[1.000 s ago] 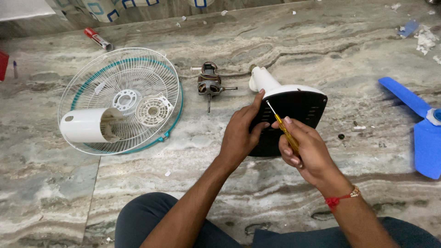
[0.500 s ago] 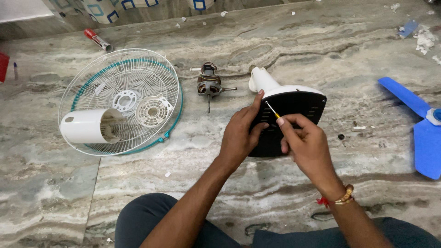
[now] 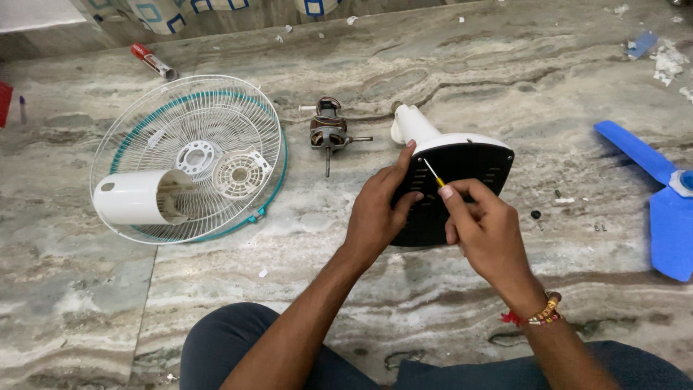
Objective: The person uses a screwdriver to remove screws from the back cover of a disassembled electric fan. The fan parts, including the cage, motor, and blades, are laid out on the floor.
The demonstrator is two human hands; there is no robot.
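Seen from the head camera, looking down: a person sits on a grey, veined marble floor (image 3: 216,303), knees in dark trousers at the bottom edge. Both bare forearms reach forward to a fan base (image 3: 462,170), a white piece with a black round underside turned up toward the viewer and a white neck pointing away. It lies on the floor right of centre.

The left hand (image 3: 379,213) is spread over the black underside's left edge, fingers wrapped on it, thumb pointing up along the rim. The right hand (image 3: 487,231), a red and gold thread at its wrist, pinches a thin yellow-handled screwdriver (image 3: 434,173) between thumb and fingers, its tip angled up and left onto the black surface.

Just left of the base's neck lies a bare fan motor (image 3: 329,133) with its shaft. Further left rests a white wire fan guard (image 3: 191,155) with a teal rim, and a white cylindrical motor cover (image 3: 133,197) lies on it. A blue fan blade (image 3: 664,209) lies at the right edge, well apart. Small dark screws (image 3: 535,214) sit near the base's right side.
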